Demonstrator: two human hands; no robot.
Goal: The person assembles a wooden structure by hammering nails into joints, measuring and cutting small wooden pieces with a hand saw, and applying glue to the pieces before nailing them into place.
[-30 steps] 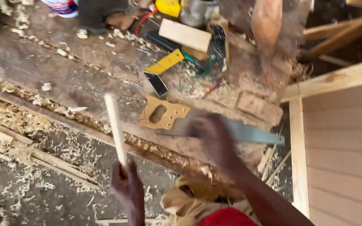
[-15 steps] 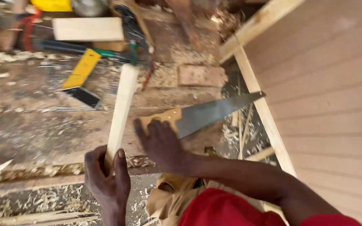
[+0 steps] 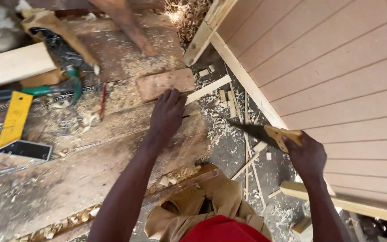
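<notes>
Left hand: we see our left hand [image 3: 167,113] pressed palm-down, fingers closed over the wooden strip [image 3: 207,89], at the workbench's [image 3: 90,166] right edge.
Right hand: our right hand [image 3: 307,154] is clenched round the handsaw [image 3: 265,133], off the bench, beside the wall panel [image 3: 337,67].
Left edge: a yellow square [image 3: 14,118].

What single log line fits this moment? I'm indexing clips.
left hand: pressing wood strip on workbench | right hand: gripping handsaw off bench

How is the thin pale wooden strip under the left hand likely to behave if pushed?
The thin pale wooden strip looks light, so it would probably slide easily. Being flat-sided, it seems unlikely to roll. Its overhanging end may tip off the worn plank workbench if the left hand lifts.
</notes>
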